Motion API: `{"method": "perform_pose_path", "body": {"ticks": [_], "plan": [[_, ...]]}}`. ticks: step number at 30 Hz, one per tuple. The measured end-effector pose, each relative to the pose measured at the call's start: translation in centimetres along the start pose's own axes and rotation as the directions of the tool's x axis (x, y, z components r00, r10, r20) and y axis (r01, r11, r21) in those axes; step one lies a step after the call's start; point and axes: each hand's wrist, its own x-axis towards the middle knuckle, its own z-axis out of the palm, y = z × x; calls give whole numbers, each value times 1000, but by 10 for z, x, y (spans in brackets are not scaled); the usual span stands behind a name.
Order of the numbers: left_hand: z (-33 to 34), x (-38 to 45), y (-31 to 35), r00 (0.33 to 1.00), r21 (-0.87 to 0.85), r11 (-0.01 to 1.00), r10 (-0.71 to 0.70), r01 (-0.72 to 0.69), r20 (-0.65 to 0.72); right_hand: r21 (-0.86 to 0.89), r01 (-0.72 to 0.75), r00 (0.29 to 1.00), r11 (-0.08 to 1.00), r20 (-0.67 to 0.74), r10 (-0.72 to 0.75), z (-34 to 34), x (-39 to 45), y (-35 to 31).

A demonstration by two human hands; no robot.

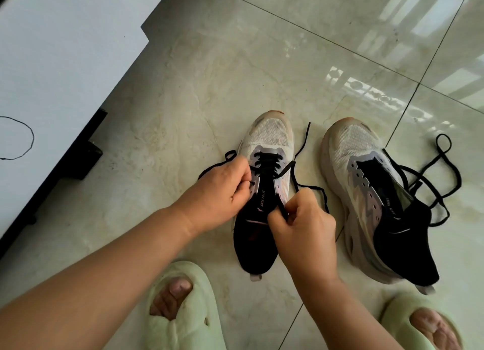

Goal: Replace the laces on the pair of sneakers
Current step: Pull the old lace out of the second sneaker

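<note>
1. Two sneakers stand side by side on the tiled floor [183, 74].
2. The left hand [222, 190] pinches the black lace [289, 166] at an eyelet of the left sneaker [267, 140].
3. The right hand [306, 226] grips the lace's other end.
4. The right sneaker [348, 150] lies with a loose lace [445, 166] beside it.

Soft daylight is filling a sharp, wide-angle view.
Window glare is reflecting off the glossy floor tiles [387, 93] at upper right; shadows are staying faint, and straight edges are bending toward the frame's borders.
</note>
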Motion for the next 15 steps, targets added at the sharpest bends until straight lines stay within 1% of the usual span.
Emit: {"method": "perform_pose_path", "body": {"ticks": [2,5,7,10,13,15], "plan": [[-1,-1,-2,1000,-39,999,5,-4,18,19,-20,1000,1000,-6,20,0,-4,1],[-5,-1,-6,999,-58,998,34,-35,-9,25,-46,999,999,-9,46,1,-9,2],[-4,-2,-8,999,-114,993,39,-43,-33,31,-60,998,998,-6,60,2,-12,3],[-1,-5,-10,997,-186,982,11,-24,-71,44,-66,998,997,8,66,3,-17,3],[1,-7,-12,995,-193,981,-3,-16,-97,42,-59,998,997,16,59,3,-20,4],[1,-10,-15,990,-204,978,-60,32,-131,16,-38,999,999,24,38,2,-19,5]]}}
